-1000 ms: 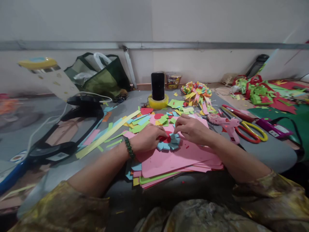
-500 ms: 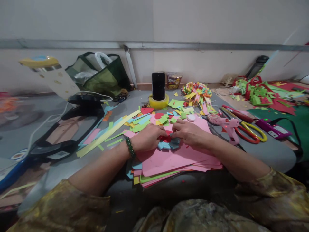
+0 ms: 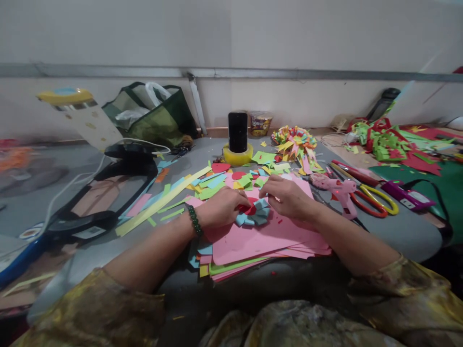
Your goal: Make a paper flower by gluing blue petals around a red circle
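Observation:
A paper flower with pale blue folded petals around a red paper circle lies on a stack of pink sheets. My left hand, with a green bead bracelet at the wrist, closes its fingers on the flower's left side, at the red circle. Just off the flower's right edge, my right hand has its fingers curled in and pressed together. Whether a small piece sits between those fingertips is hidden. Loose green, blue and yellow paper pieces lie beyond both hands.
Right of the stack lie a pink glue gun, large scissors and a purple device. A phone stands in a yellow tape roll at the back, beside a multicoloured paper ornament. A lamp stands at left.
My right hand has drawn back slightly up and right from the flower, showing more blue petals on that side. My left hand stays at the flower.

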Demonstrator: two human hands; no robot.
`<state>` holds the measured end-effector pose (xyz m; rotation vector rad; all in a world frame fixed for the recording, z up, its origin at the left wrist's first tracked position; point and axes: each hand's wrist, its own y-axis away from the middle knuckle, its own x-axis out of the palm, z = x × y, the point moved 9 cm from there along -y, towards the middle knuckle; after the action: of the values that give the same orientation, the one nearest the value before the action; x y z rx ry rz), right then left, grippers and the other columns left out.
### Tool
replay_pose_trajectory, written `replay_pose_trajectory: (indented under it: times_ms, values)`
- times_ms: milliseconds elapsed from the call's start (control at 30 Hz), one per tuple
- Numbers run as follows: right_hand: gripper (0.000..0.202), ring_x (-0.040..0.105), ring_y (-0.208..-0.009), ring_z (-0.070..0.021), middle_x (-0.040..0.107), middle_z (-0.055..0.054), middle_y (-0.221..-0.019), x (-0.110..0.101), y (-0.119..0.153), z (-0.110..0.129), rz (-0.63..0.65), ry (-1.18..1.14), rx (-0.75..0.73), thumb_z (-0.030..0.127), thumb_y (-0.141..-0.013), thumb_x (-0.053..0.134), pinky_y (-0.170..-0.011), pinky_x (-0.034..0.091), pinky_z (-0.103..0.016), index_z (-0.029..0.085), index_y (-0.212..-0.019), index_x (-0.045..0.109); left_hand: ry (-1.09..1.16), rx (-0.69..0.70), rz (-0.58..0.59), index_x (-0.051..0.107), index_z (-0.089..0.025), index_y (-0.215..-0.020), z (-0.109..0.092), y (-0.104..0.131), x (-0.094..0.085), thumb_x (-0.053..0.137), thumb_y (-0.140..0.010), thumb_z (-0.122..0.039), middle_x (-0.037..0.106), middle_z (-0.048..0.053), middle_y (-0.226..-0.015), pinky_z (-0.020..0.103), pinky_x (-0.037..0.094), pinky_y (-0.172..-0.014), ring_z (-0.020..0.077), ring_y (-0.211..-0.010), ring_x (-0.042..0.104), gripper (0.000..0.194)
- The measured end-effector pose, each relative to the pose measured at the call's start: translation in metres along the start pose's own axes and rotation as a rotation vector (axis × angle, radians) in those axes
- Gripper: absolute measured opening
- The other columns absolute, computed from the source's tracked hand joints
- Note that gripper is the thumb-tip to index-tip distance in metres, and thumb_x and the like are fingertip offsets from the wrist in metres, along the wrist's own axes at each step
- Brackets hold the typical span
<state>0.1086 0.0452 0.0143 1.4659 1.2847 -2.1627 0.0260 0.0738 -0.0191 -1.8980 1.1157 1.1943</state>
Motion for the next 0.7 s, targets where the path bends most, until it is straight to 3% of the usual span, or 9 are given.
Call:
replay_pose_trajectory:
  times_ms: [67,167,333,433,500,600,700]
  values:
    - [0.019,0.054,-0.075,-0.0185,0.066,-0.005,-0.075,-0.005,0.0,-0.003,-0.04,-0.015,0.042,0.005,-0.079,0.047,-0.067,0.043,-0.028,0.019,-0.082,0.059,0.024,0.012,-0.003,0.075,-0.021,-0.085,-0.001,0.0,0.0,0.049,-0.074,-0.002,0.075,0.003,-0.091,0.026,0.045,-0.078,0.0168,-0.081,0.065,0.034]
    - [0.008,0.053,-0.067,-0.0153,0.063,-0.003,-0.074,-0.008,0.001,-0.02,-0.077,-0.059,0.225,0.02,-0.087,0.053,-0.062,0.041,-0.026,0.021,-0.078,0.055,0.064,0.002,-0.003,0.074,-0.02,-0.082,0.002,0.0,-0.002,0.048,-0.075,-0.002,0.074,0.002,-0.087,0.025,0.046,-0.075,0.0158,-0.078,0.064,0.032]
    - [0.033,0.038,-0.05,-0.0103,0.049,0.004,-0.057,-0.016,0.008,-0.043,-0.148,-0.133,0.445,0.046,-0.09,0.055,-0.051,0.031,-0.024,0.022,-0.068,0.045,0.076,-0.24,-0.203,0.071,-0.018,-0.093,0.031,0.004,-0.022,0.048,-0.084,-0.014,0.072,0.006,-0.098,0.029,0.049,-0.08,0.0185,-0.088,0.064,0.025]
    - [0.049,0.034,-0.049,-0.0101,0.039,0.005,-0.051,-0.025,0.011,-0.049,-0.223,-0.145,0.475,0.058,-0.092,0.046,-0.05,0.029,-0.025,0.023,-0.059,0.035,0.012,-0.343,-0.155,0.07,-0.017,-0.094,0.041,0.006,-0.019,0.052,-0.087,-0.025,0.071,0.007,-0.093,0.03,0.049,-0.075,0.0202,-0.083,0.063,0.021]
    - [0.051,0.034,-0.049,-0.0104,0.037,0.005,-0.05,-0.032,0.014,-0.054,-0.292,-0.142,0.506,0.059,-0.093,0.042,-0.05,0.028,-0.026,0.023,-0.057,0.033,-0.037,-0.367,-0.101,0.07,-0.016,-0.09,0.042,0.005,-0.014,0.056,-0.086,-0.032,0.069,0.008,-0.09,0.032,0.048,-0.072,0.0216,-0.081,0.062,0.021]
    - [0.039,0.038,-0.051,-0.0106,0.045,0.004,-0.056,-0.036,0.017,-0.059,-0.371,-0.191,0.55,0.053,-0.091,0.049,-0.051,0.032,-0.025,0.023,-0.067,0.041,-0.072,-0.387,-0.088,0.069,-0.015,-0.087,0.04,0.003,-0.01,0.067,-0.079,-0.04,0.067,0.009,-0.091,0.032,0.047,-0.07,0.0232,-0.081,0.062,0.027]
    - [0.021,0.046,-0.058,-0.0117,0.056,0.002,-0.068,-0.022,0.014,-0.061,-0.277,-0.226,0.565,0.04,-0.088,0.055,-0.055,0.037,-0.024,0.021,-0.081,0.05,-0.05,-0.392,-0.107,0.067,-0.016,-0.081,0.038,0.0,-0.008,0.07,-0.077,-0.037,0.067,0.009,-0.091,0.031,0.047,-0.07,0.0224,-0.081,0.062,0.021]
